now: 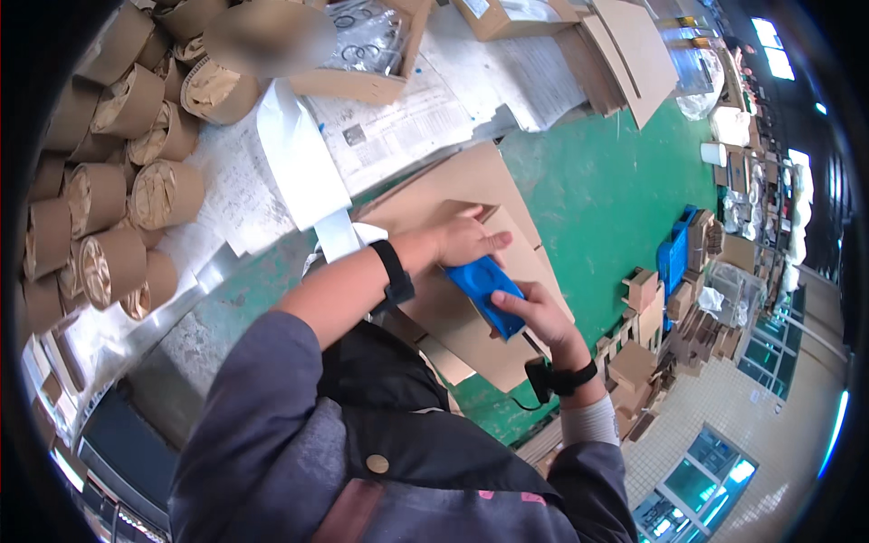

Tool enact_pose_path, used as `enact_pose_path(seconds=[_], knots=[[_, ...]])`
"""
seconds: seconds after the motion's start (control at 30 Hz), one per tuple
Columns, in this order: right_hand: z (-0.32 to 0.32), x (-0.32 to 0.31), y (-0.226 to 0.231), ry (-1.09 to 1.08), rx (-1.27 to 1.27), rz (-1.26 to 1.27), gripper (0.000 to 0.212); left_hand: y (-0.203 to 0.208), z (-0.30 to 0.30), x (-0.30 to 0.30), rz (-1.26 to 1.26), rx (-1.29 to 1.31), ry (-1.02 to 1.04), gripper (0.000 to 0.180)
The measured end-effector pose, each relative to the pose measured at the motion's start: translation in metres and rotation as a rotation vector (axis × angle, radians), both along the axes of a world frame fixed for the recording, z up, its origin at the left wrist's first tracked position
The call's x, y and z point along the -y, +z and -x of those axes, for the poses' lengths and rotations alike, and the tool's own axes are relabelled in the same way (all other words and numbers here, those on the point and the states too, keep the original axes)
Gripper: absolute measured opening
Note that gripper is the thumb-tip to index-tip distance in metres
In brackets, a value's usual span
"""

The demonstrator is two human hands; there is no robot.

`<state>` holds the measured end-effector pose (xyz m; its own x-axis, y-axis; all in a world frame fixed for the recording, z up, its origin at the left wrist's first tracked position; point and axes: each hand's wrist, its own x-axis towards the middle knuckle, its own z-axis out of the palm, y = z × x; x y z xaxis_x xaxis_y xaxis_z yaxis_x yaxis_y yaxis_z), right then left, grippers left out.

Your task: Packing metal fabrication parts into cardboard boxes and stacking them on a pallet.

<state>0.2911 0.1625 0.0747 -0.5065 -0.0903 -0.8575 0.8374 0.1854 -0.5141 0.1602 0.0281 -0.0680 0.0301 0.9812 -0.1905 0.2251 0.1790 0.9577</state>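
Observation:
My right hand (537, 315) is closed around a flat blue plastic block-like piece (485, 291), the thumb lying across its upper face. The piece is tilted, and its exact kind cannot be made out. My left hand (463, 239) is at the piece's far left end, thumb and forefinger apart and pointing right; its other fingers are hidden. Below both hands are brown cardboard sheets or flaps (471, 362), and a cardboard edge shows just beyond my left fingertips. Dark bands with small devices circle both wrists.
A paper-covered worktable (398, 127) runs along the left. Cardboard tubes stuffed with brown paper (113, 262) crowd its far left. An open carton (362, 86) holds bagged rings. Cardboard sheets (625, 54) stand at the back. Beyond the green floor (597, 199) are a blue crate (673, 258) and cartons (632, 364).

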Motion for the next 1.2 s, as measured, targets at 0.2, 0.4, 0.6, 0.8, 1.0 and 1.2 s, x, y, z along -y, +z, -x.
enact_pose_path(seconds=[0.2, 0.4, 0.6, 0.8, 1.0, 1.2], knots=[[-0.11, -0.094, 0.02, 0.016, 0.002, -0.107, 0.041, -0.025, -0.058, 0.013, -0.285, -0.749, 0.4, 0.042], [-0.202, -0.163, -0.003, 0.222, -0.037, -0.36, 0.052, 0.04, -0.112, -0.058, 0.361, -1.228, 0.144, 0.052], [-0.208, -0.163, -0.001, 0.245, -0.257, -0.38, 0.049, 0.023, -0.164, -0.104, 0.195, -1.105, 0.525, 0.059], [-0.25, -0.212, 0.01, 0.248, -0.25, -0.385, 0.047, 0.02, -0.167, -0.102, 0.265, -1.177, 0.492, 0.056], [-0.285, -0.234, -0.026, 0.255, -0.248, -0.395, 0.052, 0.022, -0.174, -0.114, 0.319, -1.216, 0.458, 0.058], [-0.289, -0.241, -0.045, 0.227, -0.265, -0.314, 0.056, 0.005, -0.264, -0.163, 0.167, -1.071, 0.568, 0.066]])
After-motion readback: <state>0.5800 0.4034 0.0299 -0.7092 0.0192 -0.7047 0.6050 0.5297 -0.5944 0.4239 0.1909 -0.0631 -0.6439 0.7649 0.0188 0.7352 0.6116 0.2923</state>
